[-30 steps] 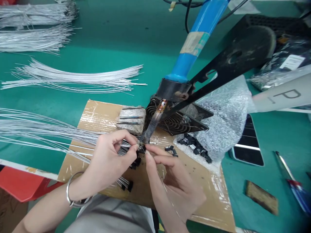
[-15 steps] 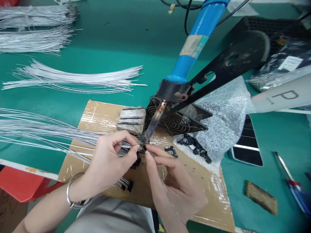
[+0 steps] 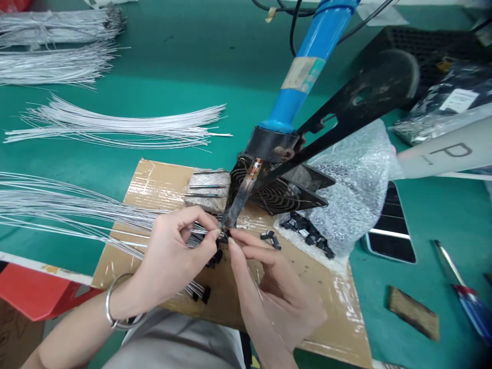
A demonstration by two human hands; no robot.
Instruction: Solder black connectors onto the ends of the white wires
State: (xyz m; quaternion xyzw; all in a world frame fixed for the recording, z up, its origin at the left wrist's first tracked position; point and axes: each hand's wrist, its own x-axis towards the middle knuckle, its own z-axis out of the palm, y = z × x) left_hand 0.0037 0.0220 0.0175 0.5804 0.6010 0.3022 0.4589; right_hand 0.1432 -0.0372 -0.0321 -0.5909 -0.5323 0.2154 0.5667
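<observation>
My left hand [image 3: 180, 256] is closed in a pinch on a thin wire, its fingertips beside the dark tip of a blue-handled soldering iron [image 3: 295, 84]. The iron slants down from a black bracket [image 3: 357, 102]. Close by on the right, my right hand [image 3: 279, 292] pinches a fine strand of solder wire [image 3: 257, 281] that trails back across the palm. Both sets of fingertips meet just under the iron's tip, where a small dark part is mostly hidden. White wires [image 3: 77, 207] pass beneath my left hand, and some with black ends [image 3: 202, 294] show below it.
Cardboard [image 3: 154, 179] lies under the work, bearing a pad with metal rods [image 3: 209, 187], a black fan [image 3: 272, 192] and loose black pieces [image 3: 271, 238]. Bubble wrap [image 3: 353, 179], a phone [image 3: 392, 225] and a brown block [image 3: 413, 312] are rightward. Wire bundles [image 3: 126, 123] lie behind.
The soldering iron and its bracket have shifted very slightly left. My right fingertips have edged a little left and up; my left hand is nearly still.
</observation>
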